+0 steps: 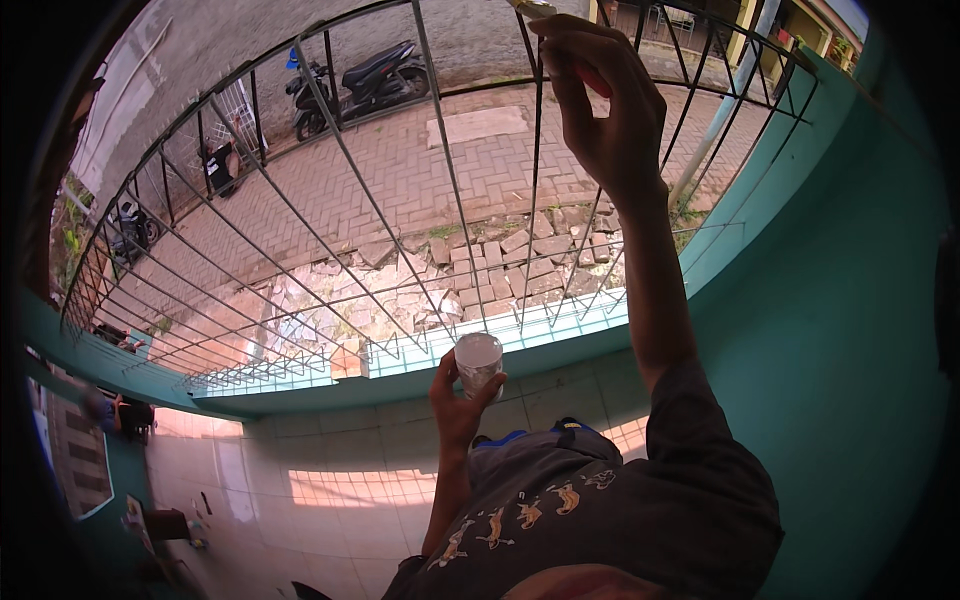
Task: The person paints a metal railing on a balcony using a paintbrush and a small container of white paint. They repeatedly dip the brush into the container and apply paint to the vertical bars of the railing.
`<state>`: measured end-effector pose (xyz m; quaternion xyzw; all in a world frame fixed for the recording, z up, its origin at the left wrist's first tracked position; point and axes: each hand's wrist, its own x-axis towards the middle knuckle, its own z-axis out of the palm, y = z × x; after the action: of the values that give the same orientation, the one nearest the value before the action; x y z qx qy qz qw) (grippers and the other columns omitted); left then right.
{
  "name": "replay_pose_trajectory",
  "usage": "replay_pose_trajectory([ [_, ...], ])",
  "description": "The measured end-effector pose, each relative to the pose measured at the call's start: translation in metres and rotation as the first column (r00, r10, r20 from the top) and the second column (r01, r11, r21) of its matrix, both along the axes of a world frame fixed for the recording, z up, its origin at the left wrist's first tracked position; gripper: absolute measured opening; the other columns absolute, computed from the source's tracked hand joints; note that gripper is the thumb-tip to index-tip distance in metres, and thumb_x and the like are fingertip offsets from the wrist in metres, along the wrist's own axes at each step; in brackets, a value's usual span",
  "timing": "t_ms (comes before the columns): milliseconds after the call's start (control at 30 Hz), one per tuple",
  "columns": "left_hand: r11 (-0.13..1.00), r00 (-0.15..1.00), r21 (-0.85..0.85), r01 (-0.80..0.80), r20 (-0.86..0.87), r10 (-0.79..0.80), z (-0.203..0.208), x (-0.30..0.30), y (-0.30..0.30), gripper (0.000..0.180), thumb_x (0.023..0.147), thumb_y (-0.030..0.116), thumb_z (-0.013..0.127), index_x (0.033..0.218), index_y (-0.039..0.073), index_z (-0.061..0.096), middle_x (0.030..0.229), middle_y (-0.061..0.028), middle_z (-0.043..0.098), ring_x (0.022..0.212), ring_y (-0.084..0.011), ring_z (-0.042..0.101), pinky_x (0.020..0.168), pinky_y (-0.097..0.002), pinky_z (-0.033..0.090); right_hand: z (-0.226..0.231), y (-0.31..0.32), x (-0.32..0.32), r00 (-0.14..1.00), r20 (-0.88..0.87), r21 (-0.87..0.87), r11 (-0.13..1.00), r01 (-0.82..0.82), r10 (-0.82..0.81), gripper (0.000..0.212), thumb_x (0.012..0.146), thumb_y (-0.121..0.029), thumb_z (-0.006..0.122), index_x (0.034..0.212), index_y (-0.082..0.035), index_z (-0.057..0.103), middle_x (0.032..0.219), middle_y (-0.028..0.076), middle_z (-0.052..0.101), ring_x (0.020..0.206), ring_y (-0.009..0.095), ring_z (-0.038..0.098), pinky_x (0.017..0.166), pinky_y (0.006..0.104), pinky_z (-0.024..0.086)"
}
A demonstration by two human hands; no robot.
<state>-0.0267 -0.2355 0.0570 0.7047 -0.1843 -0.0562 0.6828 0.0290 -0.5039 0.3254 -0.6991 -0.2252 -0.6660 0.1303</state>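
Nearest: dark, short-sleeved cotton T-shirt [640, 520], pale figures printed across the front.

Left hand [457, 411]: held low at the front, thumb to one side and fingers to the other, closed around a whitish, round, open-topped cup [480, 372]. Cup near upright, mouth up; pale inside, its contents not clear.

Right hand [613, 125]: raised high at arm's length, fingers curled and thumb drawn in, pinched on a slim tool with a shiny, yellowish-silver end [535, 9]; a bit of red shows between the fingers. Tool partly cut off by the upper edge; probably a brush.

Floor: pale, square, glossy tiles [250, 520]. Beyond, a low teal painted wall [300, 403]; on its tiled ledge, an orange-brown block [349, 359].

Grille of thin, dark metal bars [537, 140], rising from the ledge; tool close to its upper part, contact not certain.

State of work: judged under way at the grille's top. Bars look dark throughout; the finished portion and the remainder cannot be told apart.

Farthest: reddish-brown block paving [500, 170], a seated person in black [220, 168], a black motorbike [365, 85] parked by a grey wall [230, 40].
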Motion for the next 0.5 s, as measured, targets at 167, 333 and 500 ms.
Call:
replay_pose_trajectory([
  [167,1.0,0.999,0.02,0.017,0.036,-0.018,0.0,0.001,0.001,0.056,0.073,0.011,0.086,0.121,0.0,0.06,0.112,-0.0108,0.067,0.105,-0.0202,0.064,0.09,-0.035,0.051,-0.001,-0.005,-0.004,0.999,0.007,0.03,0.999,-0.041,0.041,0.015,0.093,0.003,0.061,0.107,-0.001,0.062,0.115,0.012,0.069,0.101,0.018,0.069,0.081,0.0254,0.058],
  [333,1.0,1.0,0.02,0.003,0.026,-0.004,-0.002,0.0,0.001,0.057,0.073,0.012,0.087,0.122,0.0,0.059,0.112,-0.0108,0.067,0.105,-0.0204,0.064,0.091,-0.0352,0.051,-0.02,0.001,-0.008,0.988,0.093,0.068,0.989,-0.13,0.123,0.016,0.092,-0.001,0.064,0.108,-0.002,0.06,0.112,0.011,0.067,0.097,0.022,0.069,0.08,0.0305,0.057],
  [500,1.0,1.0,0.009,-0.004,0.021,0.004,-0.006,0.001,-0.002,0.063,0.071,0.018,0.089,0.124,0.001,0.06,0.111,-0.0102,0.068,0.104,-0.0201,0.064,0.092,-0.0357,0.05,-0.067,0.035,-0.007,0.87,0.266,0.507,0.707,-0.493,0.416,0.021,0.104,-0.012,0.047,0.114,0.007,0.051,0.114,0.026,0.063,0.101,0.034,0.068,0.085,0.0502,0.063],
])
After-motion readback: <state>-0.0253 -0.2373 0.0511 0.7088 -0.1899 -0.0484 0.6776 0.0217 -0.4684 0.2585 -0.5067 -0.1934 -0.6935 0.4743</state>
